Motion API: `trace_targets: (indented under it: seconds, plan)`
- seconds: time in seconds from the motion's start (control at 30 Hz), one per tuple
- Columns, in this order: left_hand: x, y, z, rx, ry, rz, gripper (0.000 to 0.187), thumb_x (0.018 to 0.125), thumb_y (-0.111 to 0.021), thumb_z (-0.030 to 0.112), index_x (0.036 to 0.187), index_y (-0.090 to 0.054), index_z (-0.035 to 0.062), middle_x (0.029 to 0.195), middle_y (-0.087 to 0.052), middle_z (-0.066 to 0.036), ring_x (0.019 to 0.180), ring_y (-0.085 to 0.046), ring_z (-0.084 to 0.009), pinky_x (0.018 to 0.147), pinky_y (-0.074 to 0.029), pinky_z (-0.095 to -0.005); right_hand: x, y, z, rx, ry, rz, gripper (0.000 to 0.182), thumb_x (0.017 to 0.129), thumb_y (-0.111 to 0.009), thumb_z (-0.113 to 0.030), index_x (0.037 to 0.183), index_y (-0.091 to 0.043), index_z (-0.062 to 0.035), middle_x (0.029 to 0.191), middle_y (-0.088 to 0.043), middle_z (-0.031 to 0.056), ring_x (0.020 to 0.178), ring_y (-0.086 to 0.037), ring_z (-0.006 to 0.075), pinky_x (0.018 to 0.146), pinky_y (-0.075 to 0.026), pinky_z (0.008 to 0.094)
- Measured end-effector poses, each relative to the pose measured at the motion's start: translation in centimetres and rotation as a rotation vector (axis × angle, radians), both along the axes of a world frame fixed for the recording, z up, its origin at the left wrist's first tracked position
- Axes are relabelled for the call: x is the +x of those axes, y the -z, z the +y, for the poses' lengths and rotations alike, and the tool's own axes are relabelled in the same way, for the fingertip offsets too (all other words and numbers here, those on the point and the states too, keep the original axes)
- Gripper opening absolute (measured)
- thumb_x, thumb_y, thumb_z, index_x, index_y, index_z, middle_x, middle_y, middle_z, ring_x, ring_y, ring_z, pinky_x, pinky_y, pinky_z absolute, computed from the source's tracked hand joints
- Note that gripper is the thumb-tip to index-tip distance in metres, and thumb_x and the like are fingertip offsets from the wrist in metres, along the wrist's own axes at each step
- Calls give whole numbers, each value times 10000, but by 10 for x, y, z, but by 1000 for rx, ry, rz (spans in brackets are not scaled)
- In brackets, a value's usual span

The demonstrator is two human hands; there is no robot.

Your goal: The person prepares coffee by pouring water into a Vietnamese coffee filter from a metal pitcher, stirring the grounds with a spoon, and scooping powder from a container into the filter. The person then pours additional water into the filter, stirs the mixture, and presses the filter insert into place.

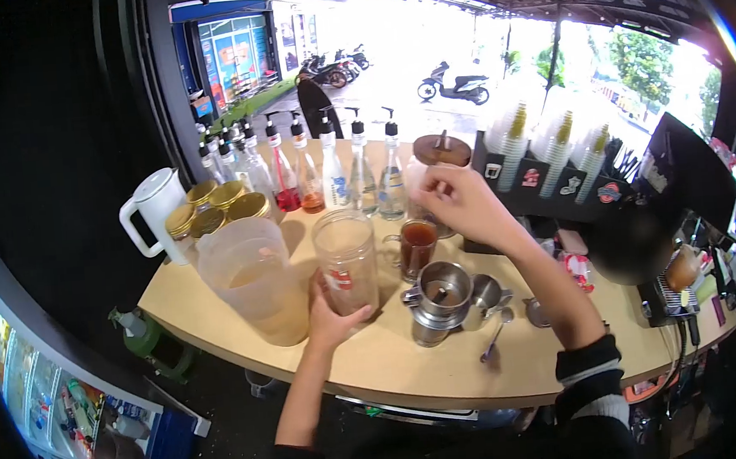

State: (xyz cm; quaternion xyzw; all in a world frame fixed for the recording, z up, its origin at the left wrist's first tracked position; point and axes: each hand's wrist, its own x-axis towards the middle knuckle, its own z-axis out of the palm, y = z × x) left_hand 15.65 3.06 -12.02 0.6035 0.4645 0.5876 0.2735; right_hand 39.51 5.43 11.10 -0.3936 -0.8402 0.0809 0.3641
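Note:
My left hand (333,315) is wrapped around the lower part of a clear glass jar (348,252) with red print, which stands upright and lidless on the counter. Above a glass mug of brown-red drink (418,241), my right hand (469,205) is raised with its fingers curled together. What it may hold is hidden. Just behind that hand stands a canister with a brown lid (441,149). A translucent plastic pitcher (247,276) with cloudy liquid is left of the jar. In front of the mug, a metal drip filter (443,291) sits on a cup.
Pump bottles (330,168) line the back of the wooden counter (377,361). Gold-lidded jars (227,194) and a white jug (155,212) stand at left. A small metal pitcher (488,292) and spoon (497,337) lie right of the filter. Stacked cups (557,148) fill a black holder.

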Motion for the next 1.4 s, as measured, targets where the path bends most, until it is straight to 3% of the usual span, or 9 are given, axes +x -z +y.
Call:
trace_targets:
  seconds: [0.07, 0.23, 0.3, 0.37, 0.4, 0.63, 0.9, 1.2, 1.4]
  plan:
    - [-3, 3, 0, -3, -3, -18, 1115, 525, -891, 239, 1383, -220, -3, 1322, -419, -194, 1227, -438, -308, 1040, -361, -413, 39, 11, -25, -118, 91, 208, 217, 865, -640, -187, 808, -585, 15, 642, -485, 9, 593, -417, 61, 530, -351, 232]
    - [5, 1, -27, 118, -71, -165, 832, 751, -715, 106, 1413, -223, -7, 1443, -317, -185, 1346, -312, -298, 1098, -249, -404, 130, 136, -42, -14, 254, 319, 172, 866, -636, -163, 881, -604, 5, 715, -579, 30, 638, -500, 67, 559, -400, 229]
    - [18, -8, -51, 156, -123, -209, 784, 773, -697, 125, 1403, -251, -10, 1434, -329, -178, 1340, -319, -292, 1096, -248, -407, 148, 174, -54, 69, 281, 300, 173, 882, -622, -165, 900, -602, 6, 735, -597, 23, 665, -528, 61, 569, -413, 218]
    - [30, -10, -65, 227, -196, -244, 653, 830, -653, 209, 1361, -348, -16, 1399, -369, -163, 1299, -370, -270, 1075, -284, -408, 156, 197, -66, -480, 234, 573, 168, 923, -577, -172, 903, -579, -5, 781, -621, 27, 717, -567, 73, 610, -442, 214]
    - [36, -15, -67, 217, -199, -233, 653, 830, -653, 209, 1361, -348, -16, 1399, -369, -163, 1299, -370, -270, 1075, -284, -408, 158, 207, -65, -493, 232, 581, 168, 923, -577, -172, 903, -579, -5, 781, -621, 27, 717, -567, 73, 610, -442, 214]
    - [88, -47, -49, 198, 395, -281, 728, 749, -756, 293, 1318, -418, -10, 1335, -425, -154, 1255, -417, -250, 1038, -340, -369, 152, 234, -63, -600, -6, 791, 145, 962, -514, -149, 850, -497, -59, 739, -553, -15, 725, -531, 57, 616, -421, 201]
    - [91, -65, -38, -36, 449, 69, 790, 628, -852, 232, 1278, -470, -2, 1127, -617, -117, 1075, -569, -206, 983, -409, -350, 154, 193, -54, -519, 17, 972, 174, 950, -537, -162, 817, -466, -75, 723, -511, -2, 678, -528, 88, 631, -445, 245]
    - [90, -66, -36, -14, 452, 72, 741, 624, -857, 235, 1233, -500, 9, 1133, -609, -118, 1071, -572, -197, 966, -427, -348, 139, 89, -56, -477, -70, 998, 142, 912, -589, -117, 824, -494, -60, 753, -566, 7, 658, -519, 55, 565, -427, 214]
    - [90, -67, -36, -29, 460, 71, 757, 621, -859, 239, 1243, -491, 11, 1167, -586, -124, 1090, -561, -211, 980, -420, -356, 121, 48, -58, -504, -28, 810, 196, 878, -629, -80, 786, -455, -72, 699, -503, -41, 596, -500, 24, 522, -415, 185]
